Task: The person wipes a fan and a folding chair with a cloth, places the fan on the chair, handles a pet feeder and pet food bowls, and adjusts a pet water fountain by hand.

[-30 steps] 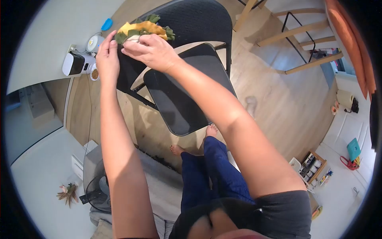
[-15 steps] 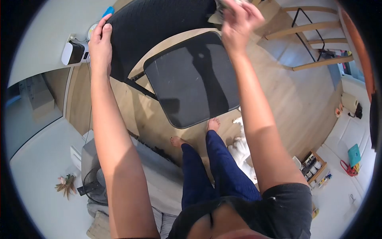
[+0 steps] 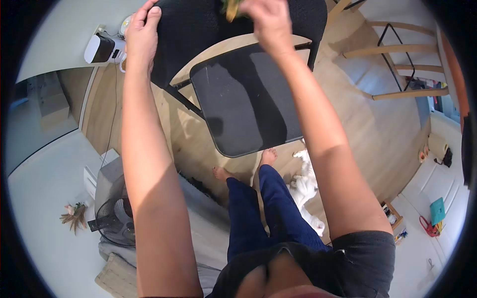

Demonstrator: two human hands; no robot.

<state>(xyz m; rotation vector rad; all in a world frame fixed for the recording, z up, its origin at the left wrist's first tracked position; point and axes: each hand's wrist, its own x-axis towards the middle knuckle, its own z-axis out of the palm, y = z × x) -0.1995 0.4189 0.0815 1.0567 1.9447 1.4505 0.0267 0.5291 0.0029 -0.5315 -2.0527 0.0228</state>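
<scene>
Where the cloth (image 3: 231, 10) shows at 12 o'clock, partly cut off, the right hand (image 3: 272, 25) has swung from the 3 o'clock end of the backrest (image 3: 208, 25) toward its middle within half a second, which puts the work there now. Its blurred fingers look curled round the cloth, while the left hand (image 3: 141, 42), at 11 o'clock, touches the backrest's edge, thumb and fingers narrowly apart, though I cannot tell whether they grip. At the backrest's 6 o'clock lies the seat (image 3: 223, 109), with a white animal (image 3: 302, 186) at 4 o'clock.

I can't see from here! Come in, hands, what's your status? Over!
Left hand at edge of curved black chair backrest. Right hand, blurred, holding green-and-yellow ruffled cloth. White furry animal on floor, clear of both hands.
</scene>
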